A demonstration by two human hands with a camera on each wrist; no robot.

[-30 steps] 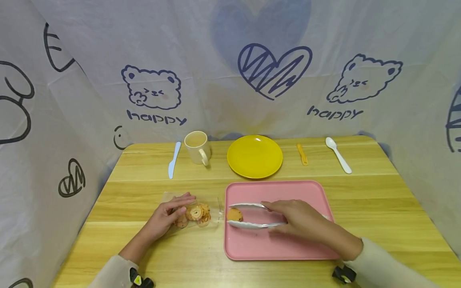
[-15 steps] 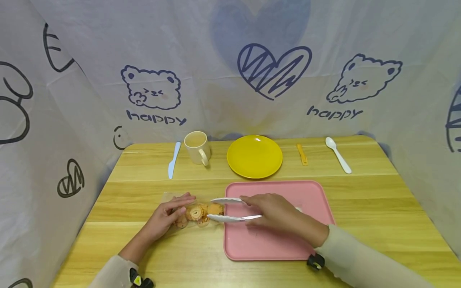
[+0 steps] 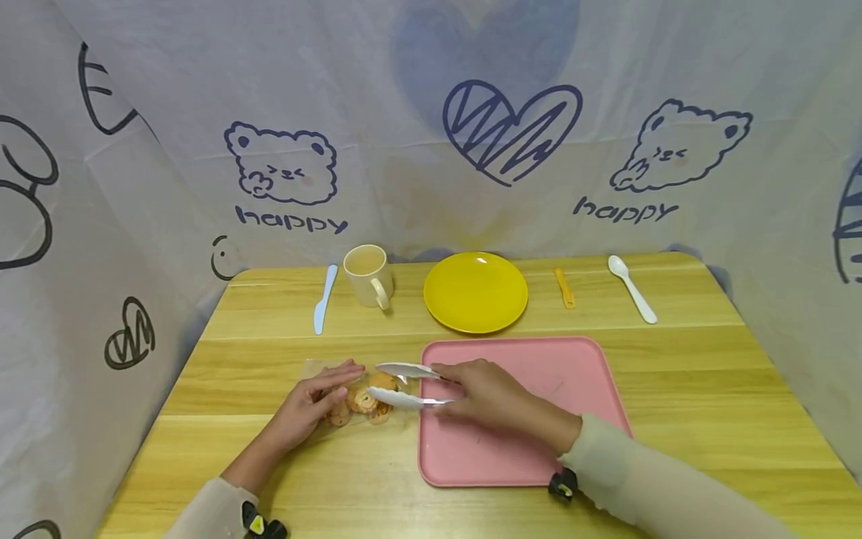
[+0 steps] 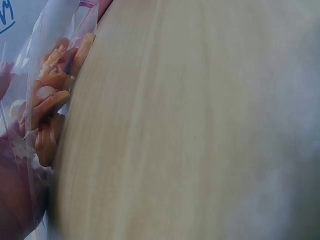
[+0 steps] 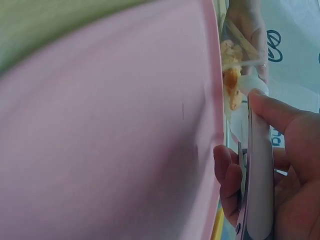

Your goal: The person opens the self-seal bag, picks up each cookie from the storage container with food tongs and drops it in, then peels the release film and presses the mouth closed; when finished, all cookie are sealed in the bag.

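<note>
Several cookies (image 3: 366, 400) lie heaped inside a clear plastic bag (image 4: 57, 22) on the counter (image 3: 337, 479), just left of the pink tray (image 3: 518, 457). They are golden brown and baked dry. The one on top is ruffled round its edge, with a paler, patterned middle. The left wrist view shows them piled at different angles, some edge-on with rough, uneven sides, others deeper brown in the shadow. The film of the bag is thin, shiny and creased, catching light along its folds.

The right hand (image 3: 488, 393) grips the tongs (image 3: 399, 398), thumb on one arm and fingers at the other. The tongs have white, wavy-edged heads and metal arms, with a smooth pale panel on the arm nearest the right wrist camera. Their heads stand apart over the cookies, one golden cookie showing between them; whether they touch it cannot be told. The left hand (image 3: 313, 408) rests on the bag, fingers extended and thumb apart.
</note>
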